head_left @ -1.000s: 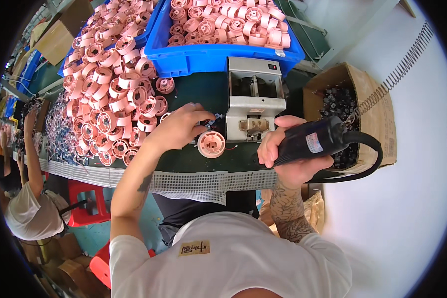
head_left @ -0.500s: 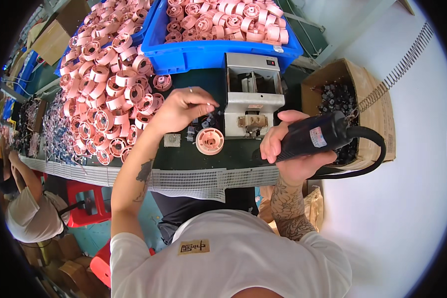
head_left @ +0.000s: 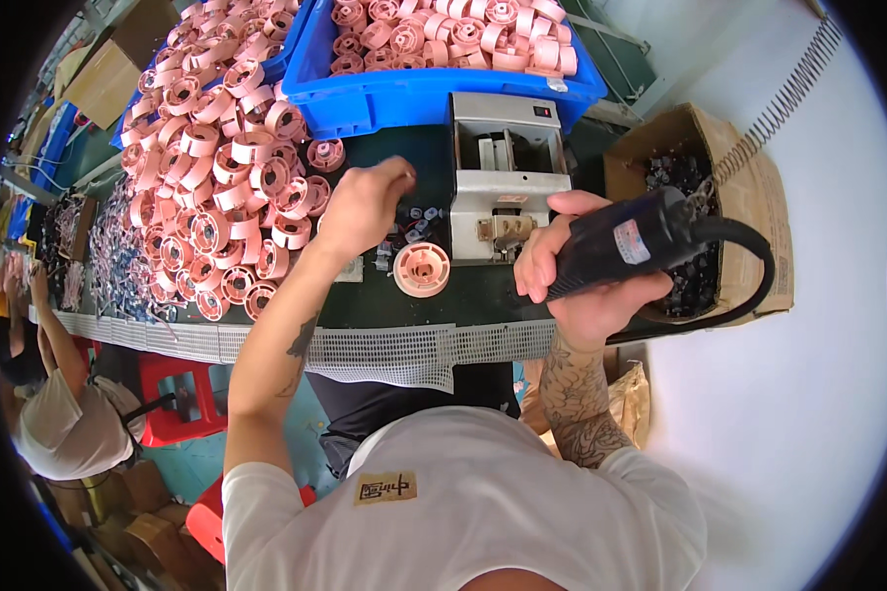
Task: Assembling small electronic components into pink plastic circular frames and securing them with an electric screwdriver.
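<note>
Looks like we're mid-handling with small parts, tool at the ready, over a smooth dark green table [head_left: 365,310]. Left of frame there's a messy heap of pale-pink plastic rings [head_left: 217,212]; up top, a glossy blue plastic bin [head_left: 434,103]; near centre, a boxy grey-white metal machine [head_left: 493,184]. Our right hand [head_left: 583,291] has its fingers wrapped round a chunky black cylindrical power tool [head_left: 626,241]. Our left hand [head_left: 363,205] has curled fingers, can't tell if they're pinching anything. One round pink slotted wheel [head_left: 422,270] lies mid-frame on the table, untouched, just below some small dark blocky bits [head_left: 419,225]. Next move probably calls for a light, precise left-hand pinch.
</note>
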The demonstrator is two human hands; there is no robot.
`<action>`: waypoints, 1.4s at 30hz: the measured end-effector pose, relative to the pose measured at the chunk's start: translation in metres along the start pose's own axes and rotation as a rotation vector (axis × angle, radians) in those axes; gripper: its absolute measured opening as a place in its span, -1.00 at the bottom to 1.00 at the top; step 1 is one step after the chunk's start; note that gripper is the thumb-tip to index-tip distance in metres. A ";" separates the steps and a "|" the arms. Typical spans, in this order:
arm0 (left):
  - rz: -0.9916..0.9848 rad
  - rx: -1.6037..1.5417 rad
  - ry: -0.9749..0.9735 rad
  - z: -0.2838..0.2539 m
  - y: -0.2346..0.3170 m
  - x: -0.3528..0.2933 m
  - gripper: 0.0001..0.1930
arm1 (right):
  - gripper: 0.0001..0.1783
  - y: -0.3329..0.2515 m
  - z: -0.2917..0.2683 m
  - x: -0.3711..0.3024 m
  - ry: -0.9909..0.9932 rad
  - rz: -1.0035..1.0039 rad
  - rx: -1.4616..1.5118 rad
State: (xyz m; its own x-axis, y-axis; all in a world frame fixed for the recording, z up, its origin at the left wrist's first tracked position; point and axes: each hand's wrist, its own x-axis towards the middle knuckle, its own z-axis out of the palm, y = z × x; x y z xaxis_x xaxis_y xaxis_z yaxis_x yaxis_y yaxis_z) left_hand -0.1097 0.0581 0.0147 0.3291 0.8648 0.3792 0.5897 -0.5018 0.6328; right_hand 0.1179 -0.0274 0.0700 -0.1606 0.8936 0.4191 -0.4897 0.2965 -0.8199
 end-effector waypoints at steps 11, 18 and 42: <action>-0.128 -0.345 0.246 -0.019 0.034 -0.001 -0.89 | 0.19 -0.003 -0.002 -0.002 0.011 -0.055 0.020; -0.190 -0.416 0.019 -0.016 0.064 -0.041 -0.91 | 0.20 -0.004 -0.004 0.000 0.017 -0.052 0.004; -0.357 -0.555 0.086 0.013 0.038 -0.068 -0.93 | 0.21 0.015 -0.023 0.020 0.085 -0.199 -0.075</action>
State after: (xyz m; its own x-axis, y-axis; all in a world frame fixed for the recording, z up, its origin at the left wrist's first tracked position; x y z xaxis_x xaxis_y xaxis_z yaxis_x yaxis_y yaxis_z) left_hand -0.1005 -0.0197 0.0042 0.1101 0.9867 0.1198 0.1770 -0.1381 0.9745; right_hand 0.1270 0.0029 0.0569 0.0070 0.8389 0.5443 -0.4390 0.4916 -0.7521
